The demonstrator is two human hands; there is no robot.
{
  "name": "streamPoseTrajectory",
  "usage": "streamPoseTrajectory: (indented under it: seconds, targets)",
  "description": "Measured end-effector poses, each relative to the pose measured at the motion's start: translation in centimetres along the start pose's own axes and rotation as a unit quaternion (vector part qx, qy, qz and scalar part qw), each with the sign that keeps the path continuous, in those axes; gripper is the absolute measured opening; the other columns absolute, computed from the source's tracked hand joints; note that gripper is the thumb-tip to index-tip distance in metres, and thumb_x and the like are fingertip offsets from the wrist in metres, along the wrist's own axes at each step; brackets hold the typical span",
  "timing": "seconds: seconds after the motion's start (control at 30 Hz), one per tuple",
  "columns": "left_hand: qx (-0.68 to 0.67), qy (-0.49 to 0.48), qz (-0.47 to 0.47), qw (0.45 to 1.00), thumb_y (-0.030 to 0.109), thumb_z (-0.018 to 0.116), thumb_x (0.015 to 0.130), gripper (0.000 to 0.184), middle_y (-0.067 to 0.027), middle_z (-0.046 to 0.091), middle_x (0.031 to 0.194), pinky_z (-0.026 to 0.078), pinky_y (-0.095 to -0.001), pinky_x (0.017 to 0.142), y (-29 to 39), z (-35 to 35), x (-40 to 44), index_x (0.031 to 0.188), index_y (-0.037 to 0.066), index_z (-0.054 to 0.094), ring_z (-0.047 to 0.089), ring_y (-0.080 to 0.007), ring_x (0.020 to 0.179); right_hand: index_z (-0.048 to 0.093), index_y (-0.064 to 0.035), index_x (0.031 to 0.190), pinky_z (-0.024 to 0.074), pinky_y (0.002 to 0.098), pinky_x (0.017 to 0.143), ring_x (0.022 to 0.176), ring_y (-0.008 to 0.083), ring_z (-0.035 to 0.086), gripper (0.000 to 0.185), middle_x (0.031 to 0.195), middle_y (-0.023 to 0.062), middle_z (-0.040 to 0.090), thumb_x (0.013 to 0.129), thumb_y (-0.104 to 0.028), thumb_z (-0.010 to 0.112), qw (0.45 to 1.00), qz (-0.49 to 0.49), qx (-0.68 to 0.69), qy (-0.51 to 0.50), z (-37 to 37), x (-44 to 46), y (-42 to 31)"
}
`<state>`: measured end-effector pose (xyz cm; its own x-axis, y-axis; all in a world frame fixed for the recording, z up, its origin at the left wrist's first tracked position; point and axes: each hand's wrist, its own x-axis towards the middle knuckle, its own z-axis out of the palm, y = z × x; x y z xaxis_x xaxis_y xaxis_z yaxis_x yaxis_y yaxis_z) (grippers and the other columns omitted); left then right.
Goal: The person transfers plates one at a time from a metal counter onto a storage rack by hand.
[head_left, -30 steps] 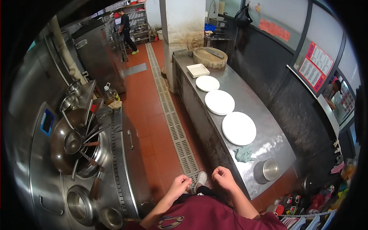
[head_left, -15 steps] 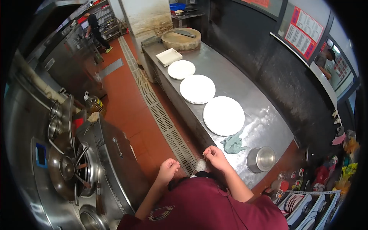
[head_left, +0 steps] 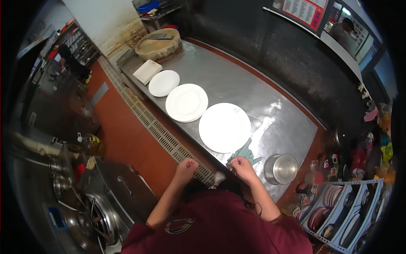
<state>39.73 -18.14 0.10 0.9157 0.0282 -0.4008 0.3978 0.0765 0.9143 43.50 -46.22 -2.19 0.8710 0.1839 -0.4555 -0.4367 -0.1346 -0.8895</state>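
Steel counter (head_left: pixel 224 80) bears green cloth (head_left: pixel 245 153) near right hand (head_left: pixel 243 169).

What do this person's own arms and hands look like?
The left hand and right hand are bare and ungloved. The forearms are uncovered below the short maroon sleeves of a shirt with a pale-outlined emblem.
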Motion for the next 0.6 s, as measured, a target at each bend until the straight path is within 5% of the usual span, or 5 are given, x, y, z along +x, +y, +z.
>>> streamPoseTrajectory:
  seconds: [0.43, 0.6]
  targets:
    - [0.201, -0.104, 0.007, 0.974, 0.018, 0.070, 0.086, 0.027, -0.0057, 0.065, 0.084, 0.051, -0.0277, 0.070, -0.4, -0.9, 11.9, 0.101, -0.002, 0.062, 0.061, -0.0123, 0.075, 0.057, 0.0010, 0.098, 0.0440, 0.0236, 0.047, 0.055, 0.0114, 0.055, 0.017, 0.076, 0.0080, 0.063, 0.091, -0.014, 0.059, 0.992, 0.071, 0.035, 0.101, 3.3, 1.6, 0.7]
    - [0.364, -0.099, 0.073, 0.923, 0.030, 0.068, 0.083, 0.037, -0.0186, 0.069, 0.089, 0.053, -0.0391, 0.075, 0.9, -1.4, 15.4, 0.098, -0.004, 0.063, 0.068, -0.0309, 0.084, 0.056, 0.0022, 0.095, 0.0421, 0.0244, 0.044, 0.050, 0.0122, 0.054, 0.017, 0.072, 0.0096, 0.064, 0.091, -0.014, 0.057, 0.979, 0.103, 0.073, 0.163, 5.2, 2.9, 0.6]
